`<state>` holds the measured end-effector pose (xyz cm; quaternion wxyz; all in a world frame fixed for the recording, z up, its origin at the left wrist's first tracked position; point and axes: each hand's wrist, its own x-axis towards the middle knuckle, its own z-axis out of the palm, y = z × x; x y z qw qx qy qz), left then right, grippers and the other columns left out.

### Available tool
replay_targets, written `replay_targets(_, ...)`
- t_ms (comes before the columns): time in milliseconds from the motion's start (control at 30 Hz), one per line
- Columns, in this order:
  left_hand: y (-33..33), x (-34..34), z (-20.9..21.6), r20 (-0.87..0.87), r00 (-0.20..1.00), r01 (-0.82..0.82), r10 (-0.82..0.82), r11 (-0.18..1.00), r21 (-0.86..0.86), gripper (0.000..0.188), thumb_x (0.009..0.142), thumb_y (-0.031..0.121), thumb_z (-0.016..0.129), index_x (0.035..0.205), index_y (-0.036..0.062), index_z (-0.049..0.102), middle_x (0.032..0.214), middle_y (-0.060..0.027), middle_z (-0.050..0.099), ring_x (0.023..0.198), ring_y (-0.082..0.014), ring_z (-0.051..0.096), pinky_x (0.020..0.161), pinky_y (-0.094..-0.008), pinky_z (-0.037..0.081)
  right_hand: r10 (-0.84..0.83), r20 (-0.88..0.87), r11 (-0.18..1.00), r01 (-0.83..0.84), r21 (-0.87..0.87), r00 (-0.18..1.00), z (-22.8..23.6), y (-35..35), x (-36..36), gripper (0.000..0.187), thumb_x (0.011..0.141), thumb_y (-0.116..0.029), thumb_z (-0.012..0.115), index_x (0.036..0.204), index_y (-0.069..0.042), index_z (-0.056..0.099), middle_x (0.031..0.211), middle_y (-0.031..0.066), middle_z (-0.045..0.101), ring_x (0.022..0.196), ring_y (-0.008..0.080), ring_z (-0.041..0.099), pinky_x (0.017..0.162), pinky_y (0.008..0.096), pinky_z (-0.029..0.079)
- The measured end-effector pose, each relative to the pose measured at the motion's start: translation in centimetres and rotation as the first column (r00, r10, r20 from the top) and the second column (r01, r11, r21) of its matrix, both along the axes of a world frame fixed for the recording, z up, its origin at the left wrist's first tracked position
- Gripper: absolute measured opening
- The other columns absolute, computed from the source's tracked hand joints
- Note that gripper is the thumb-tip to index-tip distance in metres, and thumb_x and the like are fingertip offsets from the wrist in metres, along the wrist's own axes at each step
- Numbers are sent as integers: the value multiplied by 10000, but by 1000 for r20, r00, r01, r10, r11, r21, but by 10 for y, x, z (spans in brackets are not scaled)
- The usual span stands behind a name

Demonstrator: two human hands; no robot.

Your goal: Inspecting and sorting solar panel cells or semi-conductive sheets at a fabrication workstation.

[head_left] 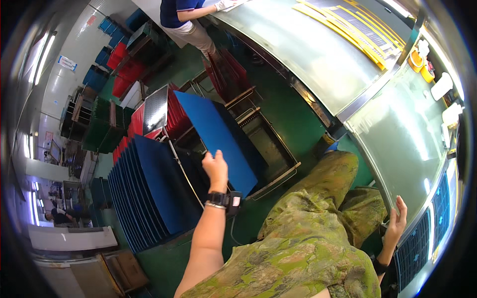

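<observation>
Fingers first, please: how are they on the left hand (215, 171)?

They are bent, at the left edge of a flat blue panel (218, 136). The fingertips are partly hidden, so I cannot tell whether they really grasp it.

And the right hand (396, 221)?

Its fingers are loosely spread and hold nothing. They are just beside the near edge of a pale-topped worktable (392, 129).

How does the panel lie, seen from the left fingers?

It is tilted, and its long axis runs diagonally in the view. The upper end is ahead and to the left of these fingers, the lower end is to their right. The left hand is clearly the nearer one; the right hand is well apart from it.

What is farther out?

To the left stands a row of dark blue panels (161, 184), and behind them are red panels (179, 116). At the far side, yellow-edged frames (343, 35) lie on a table, and a co-worker (191, 27) wears a white glove (226, 4).
</observation>
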<state>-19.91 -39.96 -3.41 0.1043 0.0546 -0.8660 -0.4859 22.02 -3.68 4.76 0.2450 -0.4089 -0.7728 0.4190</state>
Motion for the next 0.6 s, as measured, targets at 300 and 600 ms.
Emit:
replay_targets(300, 75, -1, -98, 125, 985, -90, 122, 967, -237, 210, 801, 115, 612, 950, -32, 629, 822, -253, 648, 815, -412, 635, 739, -462, 500, -170, 281, 968, 107, 228, 944, -18, 4, 19, 403, 906, -42, 494, 1307, -74, 492, 1316, 89, 482, 1193, 202, 466, 897, 295, 408)
replay_targets(600, 100, 1, -112, 132, 986, -75, 106, 973, -217, 192, 813, 90, 576, 975, 6, 634, 790, -244, 648, 761, -413, 635, 697, -473, 501, -203, 464, 887, -38, 460, 862, -17, 7, 5, 462, 837, -20, 540, 1294, -63, 484, 1363, 156, 431, 1272, 332, 377, 1066, 417, 267)
